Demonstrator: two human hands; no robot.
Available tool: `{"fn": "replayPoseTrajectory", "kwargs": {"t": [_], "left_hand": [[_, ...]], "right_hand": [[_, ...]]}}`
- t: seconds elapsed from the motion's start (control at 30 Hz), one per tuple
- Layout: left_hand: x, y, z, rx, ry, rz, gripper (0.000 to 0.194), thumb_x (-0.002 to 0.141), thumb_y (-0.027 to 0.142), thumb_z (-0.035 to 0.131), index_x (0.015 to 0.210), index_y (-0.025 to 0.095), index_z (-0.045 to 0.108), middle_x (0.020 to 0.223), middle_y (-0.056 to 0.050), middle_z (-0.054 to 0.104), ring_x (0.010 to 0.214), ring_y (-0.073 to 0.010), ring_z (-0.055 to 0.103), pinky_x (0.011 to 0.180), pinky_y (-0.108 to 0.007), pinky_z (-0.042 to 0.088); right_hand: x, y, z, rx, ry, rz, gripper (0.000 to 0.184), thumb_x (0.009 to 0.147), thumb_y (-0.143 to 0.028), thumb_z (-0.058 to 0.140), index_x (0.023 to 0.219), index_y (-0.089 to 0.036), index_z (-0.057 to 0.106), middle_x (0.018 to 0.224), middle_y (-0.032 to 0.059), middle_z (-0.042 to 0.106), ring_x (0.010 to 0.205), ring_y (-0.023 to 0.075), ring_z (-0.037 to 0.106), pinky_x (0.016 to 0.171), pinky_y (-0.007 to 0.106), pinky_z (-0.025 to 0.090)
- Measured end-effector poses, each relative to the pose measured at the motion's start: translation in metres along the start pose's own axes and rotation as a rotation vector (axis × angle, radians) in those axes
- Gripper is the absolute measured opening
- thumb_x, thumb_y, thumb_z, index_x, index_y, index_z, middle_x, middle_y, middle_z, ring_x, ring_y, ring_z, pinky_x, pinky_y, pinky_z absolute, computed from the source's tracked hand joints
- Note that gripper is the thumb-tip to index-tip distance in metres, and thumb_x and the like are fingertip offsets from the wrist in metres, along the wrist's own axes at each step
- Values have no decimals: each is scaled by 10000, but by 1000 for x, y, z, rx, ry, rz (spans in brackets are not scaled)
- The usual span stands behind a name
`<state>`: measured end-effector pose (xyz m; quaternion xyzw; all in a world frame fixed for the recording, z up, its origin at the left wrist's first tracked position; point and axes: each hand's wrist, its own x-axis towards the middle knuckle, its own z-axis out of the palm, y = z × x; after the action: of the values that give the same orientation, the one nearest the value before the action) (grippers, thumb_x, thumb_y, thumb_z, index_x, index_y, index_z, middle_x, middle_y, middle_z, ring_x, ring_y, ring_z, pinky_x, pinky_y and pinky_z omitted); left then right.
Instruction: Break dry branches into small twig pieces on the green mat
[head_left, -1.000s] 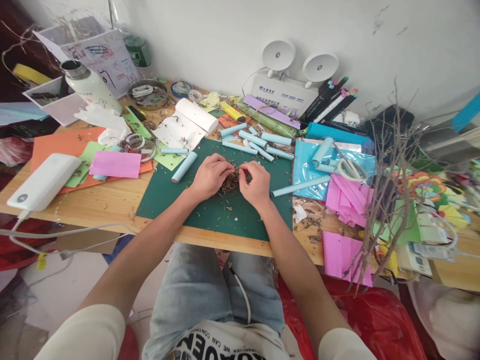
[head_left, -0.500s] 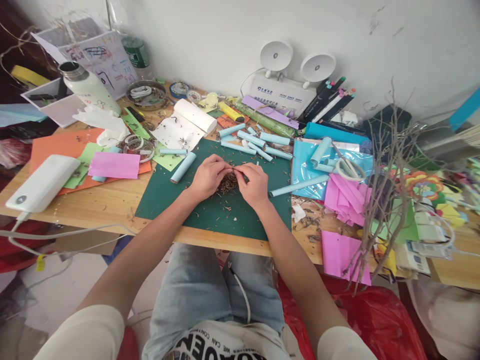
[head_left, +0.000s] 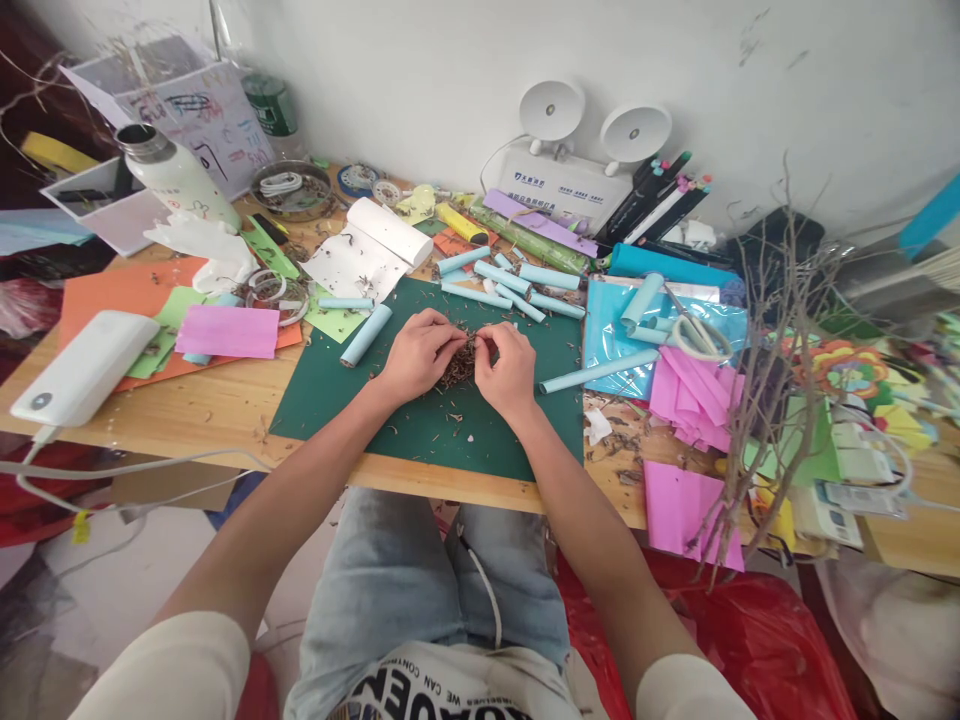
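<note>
A heap of brown, dry, shredded bits (head_left: 459,370) lies on the green cutting mat (head_left: 442,452), with loose crumbs scattered around it. Over the heap's left side, my left hand (head_left: 418,355) is closed in a pinch, thumb against fingers. Facing it from the right, my right hand (head_left: 507,368) pinches too. A small gap separates the two sets of fingertips. Whatever they hold is too small to make out. Just beyond the hands lie several light-blue paper tubes (head_left: 499,275), and one more blue tube (head_left: 367,335) rests left of my left hand.
On the right are a blue plastic packet (head_left: 611,345) with scissors (head_left: 701,338), pink paper (head_left: 694,400) and upright bare twigs (head_left: 787,400). A white power bank (head_left: 85,366), bottle (head_left: 176,175) and orange paper (head_left: 97,310) occupy the left. A twin-head lamp (head_left: 570,185) stands at the wall.
My fingertips, which met above the heap, have drawn slightly apart, the right ones shifting a little to the right. The tubes and other things stay where they were.
</note>
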<state>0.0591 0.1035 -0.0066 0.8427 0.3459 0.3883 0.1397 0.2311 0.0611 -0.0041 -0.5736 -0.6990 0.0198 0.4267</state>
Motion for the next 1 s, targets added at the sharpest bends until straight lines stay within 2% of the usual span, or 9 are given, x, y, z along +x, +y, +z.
{"fn": "replayPoseTrajectory", "kwargs": {"t": [0.13, 0.37, 0.6, 0.8, 1.0], "left_hand": [[0, -1, -1, 25, 19, -17, 243, 953, 290, 508, 911, 172, 715, 844, -78, 635, 882, -204, 597, 796, -356, 492], [-2, -4, 1, 20, -38, -28, 273, 963, 317, 485, 942, 178, 719, 853, -83, 654, 916, -218, 592, 820, -378, 478], [-2, -2, 0, 26, -56, -12, 285, 968, 323, 472, 961, 181, 719, 846, -83, 665, 931, -225, 593, 827, -388, 471], [-2, -3, 2, 32, -44, 5, 283, 969, 333, 476, 947, 193, 722, 849, -78, 664, 933, -220, 596, 825, -385, 464], [-1, -4, 1, 26, -34, -46, 284, 964, 349, 489, 967, 204, 733, 882, -76, 643, 903, -209, 590, 819, -368, 469]], "right_hand": [[1, 7, -1, -11, 41, 62, 117, 891, -199, 495, 821, -202, 589, 777, 46, 631, 708, 190, 587, 723, 334, 440], [0, 2, -2, 61, -66, -46, 176, 934, -251, 509, 944, -217, 682, 946, 63, 712, 887, 203, 661, 819, 340, 481], [-2, 3, 2, 55, -52, -60, 158, 905, -205, 521, 854, -209, 671, 857, 47, 704, 812, 193, 650, 770, 332, 471], [0, 2, -2, 10, -54, 14, 181, 906, -213, 502, 806, -206, 652, 811, 55, 695, 788, 201, 644, 754, 339, 458], [0, 2, -3, 74, -40, -55, 149, 921, -273, 537, 919, -219, 676, 914, 63, 708, 848, 202, 655, 816, 351, 478]]}}
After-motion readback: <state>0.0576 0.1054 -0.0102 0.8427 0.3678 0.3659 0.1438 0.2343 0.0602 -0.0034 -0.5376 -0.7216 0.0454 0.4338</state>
